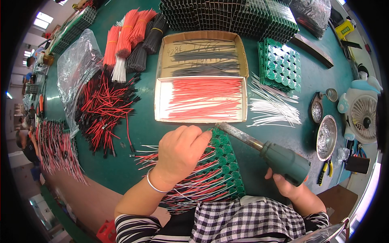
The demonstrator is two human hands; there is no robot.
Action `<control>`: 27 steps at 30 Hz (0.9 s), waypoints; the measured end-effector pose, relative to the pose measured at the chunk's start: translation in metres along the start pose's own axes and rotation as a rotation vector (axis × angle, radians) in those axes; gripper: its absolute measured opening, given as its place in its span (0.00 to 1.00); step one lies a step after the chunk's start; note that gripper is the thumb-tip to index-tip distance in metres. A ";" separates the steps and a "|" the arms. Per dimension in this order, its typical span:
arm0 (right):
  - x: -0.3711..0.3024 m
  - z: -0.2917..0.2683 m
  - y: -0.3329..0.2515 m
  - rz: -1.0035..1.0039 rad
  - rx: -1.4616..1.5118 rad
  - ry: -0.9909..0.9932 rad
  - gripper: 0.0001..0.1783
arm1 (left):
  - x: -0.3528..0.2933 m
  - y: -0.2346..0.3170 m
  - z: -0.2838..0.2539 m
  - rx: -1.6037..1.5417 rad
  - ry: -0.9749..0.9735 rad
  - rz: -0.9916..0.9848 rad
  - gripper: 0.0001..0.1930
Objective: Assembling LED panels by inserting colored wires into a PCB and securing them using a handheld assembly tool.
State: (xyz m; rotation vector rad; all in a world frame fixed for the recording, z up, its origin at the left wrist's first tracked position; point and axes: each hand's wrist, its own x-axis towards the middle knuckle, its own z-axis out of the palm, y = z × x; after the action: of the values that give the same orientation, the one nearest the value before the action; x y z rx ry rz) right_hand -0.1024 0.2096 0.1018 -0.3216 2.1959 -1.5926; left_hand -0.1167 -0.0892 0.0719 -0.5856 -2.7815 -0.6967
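Observation:
In front of me lies a green panel of round circuit boards, with many red, black and white wires spreading from it to the left. My left hand is closed in a pinch at the panel's far corner. What its fingertips hold, if anything, is hidden. My right hand grips a green heat gun from below. Its long metal nozzle slants to the far left and ends close to the left fingertips, above the panel's far edge.
Beyond the panel stands a box of red wires with black ones behind. White wires and stacked panels lie to its right. Metal dishes, pliers and a fan occupy the right side. Connector leads are heaped left.

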 end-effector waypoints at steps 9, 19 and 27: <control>-0.012 -0.009 0.008 0.093 -0.180 -0.096 0.17 | 0.000 0.001 0.001 0.004 0.005 0.019 0.15; -0.014 -0.007 0.009 0.071 -0.250 -0.121 0.19 | -0.002 0.003 0.004 0.036 0.037 0.058 0.13; -0.019 -0.007 0.010 0.054 -0.044 -0.084 0.20 | -0.003 0.004 0.004 0.028 0.027 0.060 0.15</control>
State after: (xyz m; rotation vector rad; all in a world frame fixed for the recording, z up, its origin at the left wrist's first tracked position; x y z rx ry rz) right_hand -0.0880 0.2271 0.0976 -0.3330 2.1597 -1.4771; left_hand -0.1134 -0.0853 0.0694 -0.6468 -2.7318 -0.6479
